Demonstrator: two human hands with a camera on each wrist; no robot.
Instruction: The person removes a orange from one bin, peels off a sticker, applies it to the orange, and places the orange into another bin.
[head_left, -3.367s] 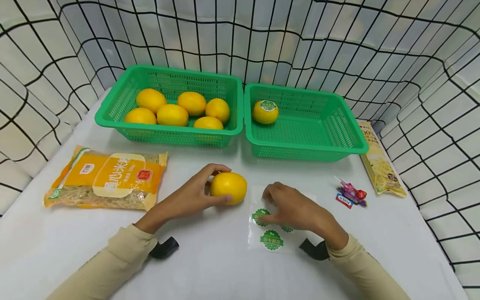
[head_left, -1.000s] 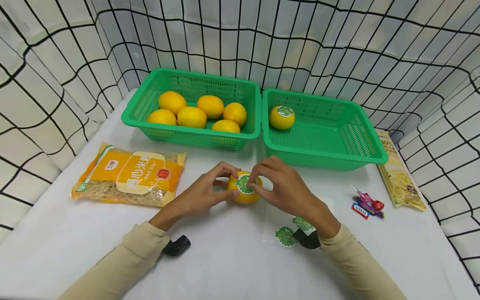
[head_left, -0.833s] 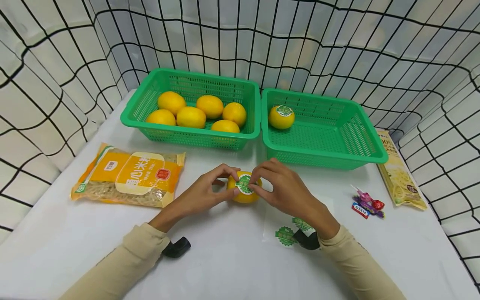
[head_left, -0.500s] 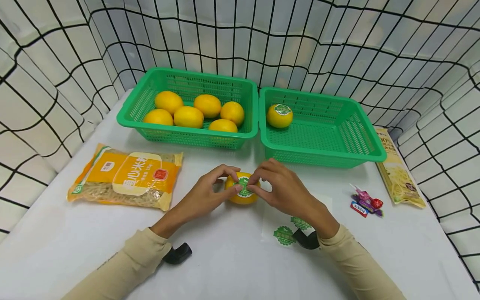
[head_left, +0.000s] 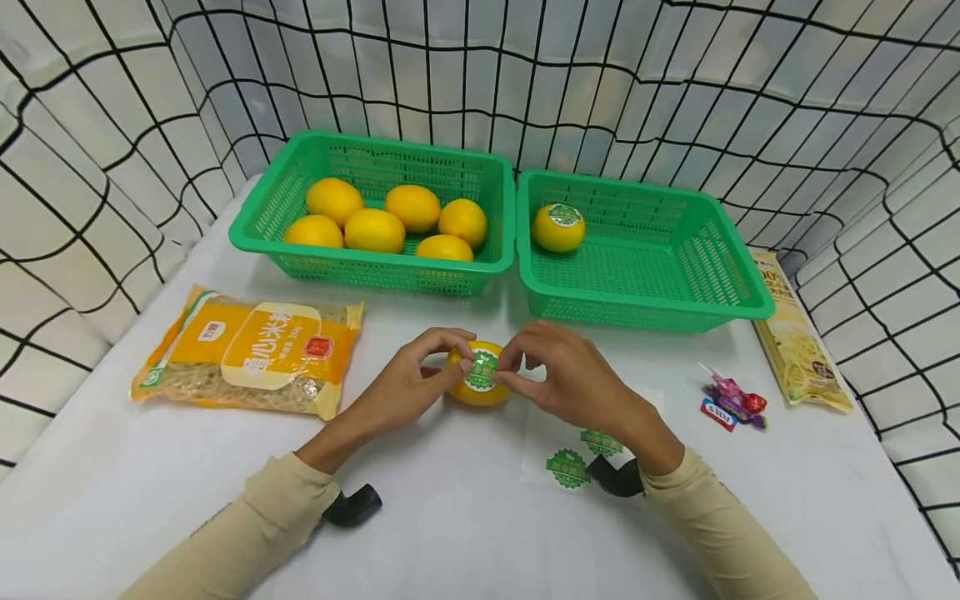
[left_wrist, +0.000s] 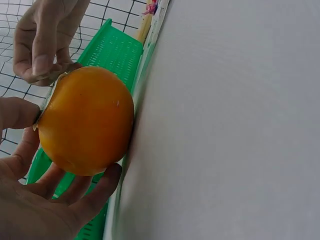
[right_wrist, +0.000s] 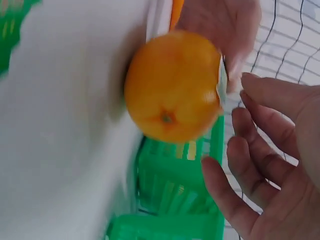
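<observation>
Both hands smooth a scalloped green sticker [head_left: 481, 372] (glossy) onto a round lemon [head_left: 476, 402].

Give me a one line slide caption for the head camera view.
Both hands, left hand and right hand, press a green sticker onto an orange before two green baskets.

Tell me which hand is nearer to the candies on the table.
Right. The right hand is at the orange, on the side toward the candies but well apart from them. The left hand grips the orange from its far side.
</observation>
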